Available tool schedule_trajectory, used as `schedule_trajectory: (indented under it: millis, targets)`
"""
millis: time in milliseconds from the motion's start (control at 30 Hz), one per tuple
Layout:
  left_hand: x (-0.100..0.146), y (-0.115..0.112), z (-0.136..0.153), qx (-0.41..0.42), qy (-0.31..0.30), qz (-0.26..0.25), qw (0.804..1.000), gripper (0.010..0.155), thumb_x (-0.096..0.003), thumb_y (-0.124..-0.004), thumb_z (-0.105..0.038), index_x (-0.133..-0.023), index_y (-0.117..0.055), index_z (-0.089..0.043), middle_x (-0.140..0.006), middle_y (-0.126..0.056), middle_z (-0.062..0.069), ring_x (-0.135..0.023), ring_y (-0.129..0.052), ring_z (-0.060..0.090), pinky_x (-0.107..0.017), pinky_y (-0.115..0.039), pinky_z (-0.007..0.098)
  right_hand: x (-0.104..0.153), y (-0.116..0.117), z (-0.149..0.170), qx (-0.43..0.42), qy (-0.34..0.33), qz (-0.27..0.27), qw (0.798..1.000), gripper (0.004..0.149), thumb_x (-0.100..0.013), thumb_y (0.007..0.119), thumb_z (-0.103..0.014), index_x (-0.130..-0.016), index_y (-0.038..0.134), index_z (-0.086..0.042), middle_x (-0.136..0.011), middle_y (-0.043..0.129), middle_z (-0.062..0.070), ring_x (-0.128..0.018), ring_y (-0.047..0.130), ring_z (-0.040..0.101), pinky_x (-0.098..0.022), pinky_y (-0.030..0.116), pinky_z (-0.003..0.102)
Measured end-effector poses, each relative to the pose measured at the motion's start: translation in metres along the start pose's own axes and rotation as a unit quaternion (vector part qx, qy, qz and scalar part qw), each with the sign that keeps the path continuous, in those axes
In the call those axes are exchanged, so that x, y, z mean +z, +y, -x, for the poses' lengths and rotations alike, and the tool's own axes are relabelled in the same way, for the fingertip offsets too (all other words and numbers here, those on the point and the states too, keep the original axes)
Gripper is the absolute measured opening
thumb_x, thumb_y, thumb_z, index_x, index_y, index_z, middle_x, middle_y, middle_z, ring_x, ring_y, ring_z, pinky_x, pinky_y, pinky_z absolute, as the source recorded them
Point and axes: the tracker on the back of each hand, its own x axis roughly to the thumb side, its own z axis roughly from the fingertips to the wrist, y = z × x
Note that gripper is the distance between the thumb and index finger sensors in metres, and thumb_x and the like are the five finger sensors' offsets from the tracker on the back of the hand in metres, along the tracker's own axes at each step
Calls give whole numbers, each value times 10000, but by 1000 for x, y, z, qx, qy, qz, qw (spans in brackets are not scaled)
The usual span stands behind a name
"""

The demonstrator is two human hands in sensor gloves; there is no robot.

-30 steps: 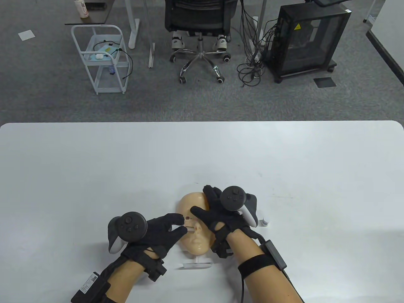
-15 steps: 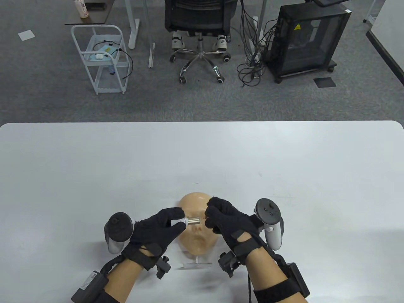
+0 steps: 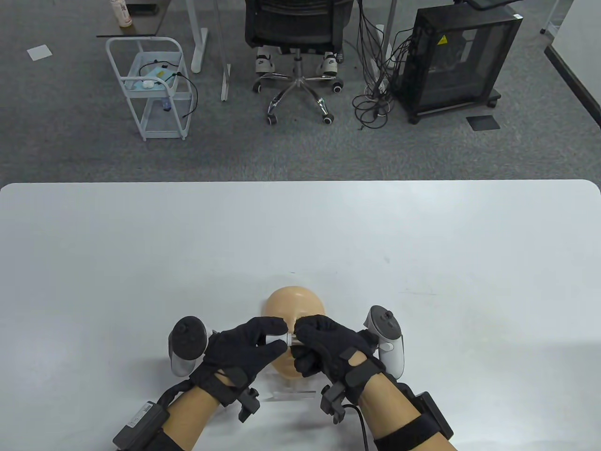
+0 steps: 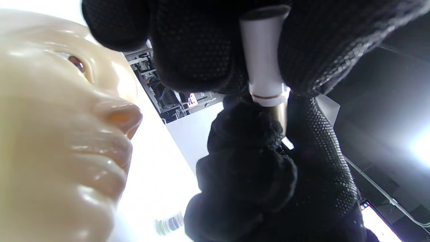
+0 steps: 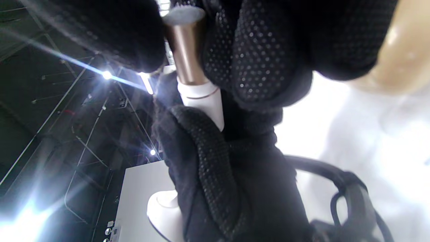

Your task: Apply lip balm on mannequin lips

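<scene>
Holding the lip balm [image 3: 281,339] just above the mannequin face [image 3: 295,307]: my left hand [image 3: 244,350] grips the white base, right hand [image 3: 328,347] pinches the metal end. Step, I judge: twisting. Next: touch the lips [image 4: 97,161].

Yellow triangular warning sign [image 3: 442,40] on side panel of black cabinet [image 3: 458,61] on floor beyond bench; symbol inside too small to make out. Nike swoosh on white shoes [image 3: 330,62] behind office chair base. Bottle [image 3: 121,11] on far desk, top left: label with reddish print, illegible. Small bottle [image 4: 170,223] on bench in left wrist view: label with print, blurred, unreadable. White label on black pack [image 3: 139,416] strapped to left forearm: print too small to read. No other legible text.
</scene>
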Motion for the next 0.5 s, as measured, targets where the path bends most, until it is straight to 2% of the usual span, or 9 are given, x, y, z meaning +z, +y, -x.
schedule_trajectory:
  millis: [100, 133, 200, 233, 267, 300, 367, 433, 500]
  targets:
    - [1, 0, 2, 24, 22, -3, 999, 510, -513, -997, -451, -906, -792, -199, -840, -960, 117, -456, -1024, 228, -558, -776, 566, 2, 3, -11, 78, -70, 15, 994, 529, -487, 952, -435, -888, 760, -149, -713, 986, 88, -454, 1055, 283, -383, 893, 441]
    - [1, -1, 4, 42, 32, -3, 999, 506, -512, -993, -454, -901, -792, -200, -830, -966, 117, -442, -1025, 223, -553, -781, 562, 5, 5, -19, 137, -115, 15, 984, 526, -486, 953, -429, -890, 751, -159, -730, 977, 81, -476, 1050, 289, -400, 888, 445]
    - [2, -2, 9, 107, 56, 4, 993, 504, -517, -990, -460, -895, -792, -191, -791, -978, 130, -390, -1017, 203, -533, -793, 555, 13, 14, -36, 262, -218, 22, 940, 529, -477, 961, -412, -895, 731, -184, -777, 951, 63, -547, 1031, 299, -456, 872, 458]
    - [3, -3, 11, 137, 69, 0, 988, 501, -517, -992, -465, -887, -801, -185, -769, -989, 130, -369, -1017, 198, -524, -798, 552, 18, 21, -43, 322, -271, 24, 907, 527, -473, 965, -398, -897, 722, -201, -804, 932, 54, -591, 1010, 309, -489, 855, 472]
    - [3, -4, 12, 154, 86, -1, 984, 502, -516, -993, -472, -880, -807, -181, -749, -1001, 131, -351, -1020, 193, -513, -808, 548, 24, 28, -48, 390, -320, 27, 863, 521, -471, 966, -386, -897, 715, -223, -831, 911, 42, -638, 986, 314, -524, 837, 482]
    - [4, -5, 13, 162, 100, 0, 982, 502, -517, -992, -481, -873, -811, -176, -733, -1011, 120, -332, -1024, 183, -501, -820, 541, 28, 32, -50, 432, -348, 27, 832, 514, -469, 968, -377, -895, 709, -251, -856, 890, 20, -684, 960, 310, -559, 819, 488]
    - [7, -7, 17, 195, 133, 0, 972, 509, -517, -993, -496, -866, -816, -170, -707, -1026, 117, -300, -1029, 170, -482, -836, 532, 37, 42, -53, 523, -408, 38, 748, 496, -466, 969, -363, -884, 710, -296, -902, 847, -18, -754, 910, 298, -611, 784, 501]
    - [8, -8, 19, 219, 148, -7, 964, 513, -518, -994, -502, -858, -823, -158, -686, -1037, 117, -280, -1032, 166, -467, -845, 528, 38, 47, -54, 545, -419, 44, 725, 484, -467, 964, -350, -877, 709, -313, -935, 810, -26, -791, 875, 296, -637, 754, 521]
    - [9, -5, 20, 202, 145, -10, 969, 510, -521, -990, -501, -859, -820, -159, -686, -1033, 115, -287, -1030, 169, -472, -840, 529, 36, 47, -53, 547, -404, 37, 732, 494, -472, 956, -355, -893, 702, -308, -975, 769, -6, -826, 851, 304, -638, 738, 542]
